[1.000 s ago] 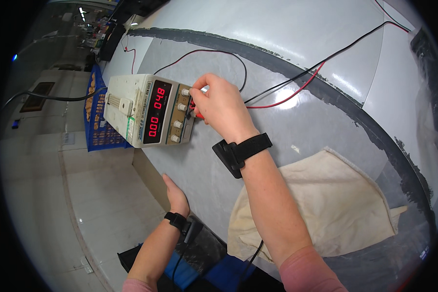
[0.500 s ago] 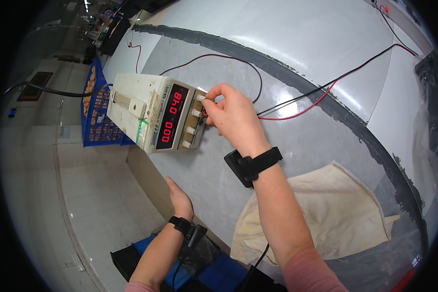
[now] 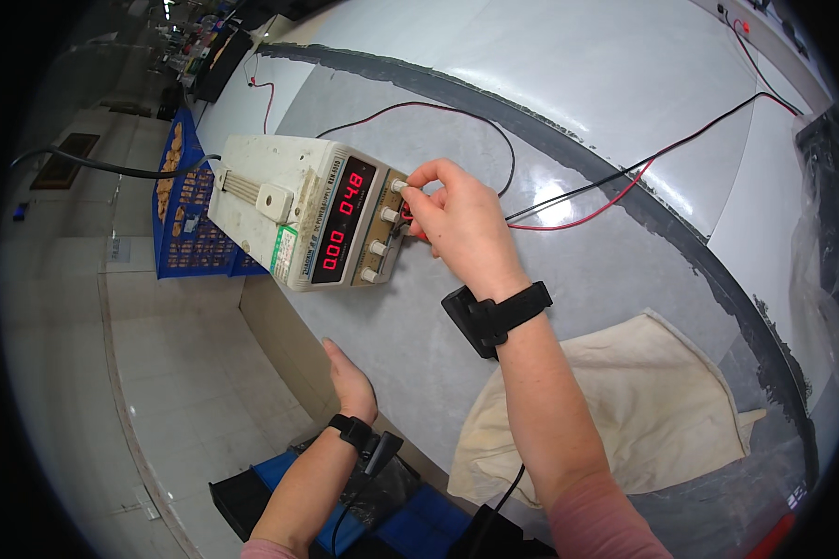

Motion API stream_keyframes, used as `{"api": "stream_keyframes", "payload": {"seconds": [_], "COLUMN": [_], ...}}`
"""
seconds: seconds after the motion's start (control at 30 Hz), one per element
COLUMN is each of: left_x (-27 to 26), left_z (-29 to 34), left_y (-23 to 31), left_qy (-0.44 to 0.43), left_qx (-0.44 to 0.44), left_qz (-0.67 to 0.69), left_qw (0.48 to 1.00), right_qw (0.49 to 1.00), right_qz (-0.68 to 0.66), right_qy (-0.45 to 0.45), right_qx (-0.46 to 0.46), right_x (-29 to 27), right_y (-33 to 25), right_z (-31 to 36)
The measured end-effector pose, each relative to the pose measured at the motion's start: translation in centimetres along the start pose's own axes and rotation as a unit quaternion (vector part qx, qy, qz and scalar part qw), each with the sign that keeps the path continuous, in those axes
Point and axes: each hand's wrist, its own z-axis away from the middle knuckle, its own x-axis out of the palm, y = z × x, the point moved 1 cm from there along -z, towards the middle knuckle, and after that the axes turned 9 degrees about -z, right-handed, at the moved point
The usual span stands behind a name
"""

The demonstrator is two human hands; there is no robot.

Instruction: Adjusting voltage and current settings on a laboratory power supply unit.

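Note:
A beige bench power supply (image 3: 238,219) stands on the grey tabletop, its red digital display (image 3: 344,219) lit. Thumb and forefinger of my right hand (image 3: 464,228) are closed on the farthest white knob (image 3: 399,185) of its front panel. Below that, more white knobs (image 3: 378,248) line the panel. Red and black leads come out by my right fingers, which partly hide their plugs. My left hand (image 3: 350,387) is at the table's near left edge, fingers stretched out, holding nothing. Each wrist wears a black strap with a small black unit.
A cream cloth (image 3: 615,401) lies under my right forearm. Red and black leads (image 3: 625,177) run across the table to the far right. A blue crate (image 3: 191,238) stands behind the power supply. Blue and black bins (image 3: 419,522) sit below the table edge. Clear plastic (image 3: 816,224) hangs at right.
The whole view has shifted slightly, so the power supply appears a little farther right. My right hand stays on the same knob, and my left hand keeps its pose by the edge.

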Motion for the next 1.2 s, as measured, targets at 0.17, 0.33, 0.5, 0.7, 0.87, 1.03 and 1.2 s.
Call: {"api": "stream_keyframes", "payload": {"seconds": [0.17,0.33,0.5,0.7,0.87,1.03,1.2], "left_x": [-0.1,0.0,-0.1,0.2,0.0,-0.2,0.1], "left_z": [0.1,0.4,-0.6,0.8,1.4,1.3,1.0], "left_y": [0.1,0.6,-0.5,0.9,1.7,1.6,1.1], "left_qy": [-0.001,-0.01,0.008,0.015,0.017,0.018,0.018], "left_qx": [0.009,-0.008,0.009,0.012,0.002,0.002,-0.01], "left_qz": [0.002,0.008,0.003,-0.016,-0.01,-0.015,-0.012], "left_qw": [1.0,1.0,1.0,1.0,1.0,1.0,1.0], "right_qw": [1.0,1.0,1.0,1.0,0.996,0.993,0.989], "right_qz": [0.017,0.021,0.009,0.006,0.06,0.087,0.121], "right_qy": [-0.007,-0.006,-0.009,0.005,-0.056,-0.076,-0.067], "right_qx": [0.003,0.005,0.009,0.009,0.047,0.014,-0.043], "right_x": [0.1,0.0,0.2,-0.6,-0.7,0.1,0.6], "right_y": [0.0,-0.3,-0.4,-1.1,-2.3,-1.3,0.5], "right_z": [0.0,0.0,0.1,0.3,0.8,0.8,0.5]}}
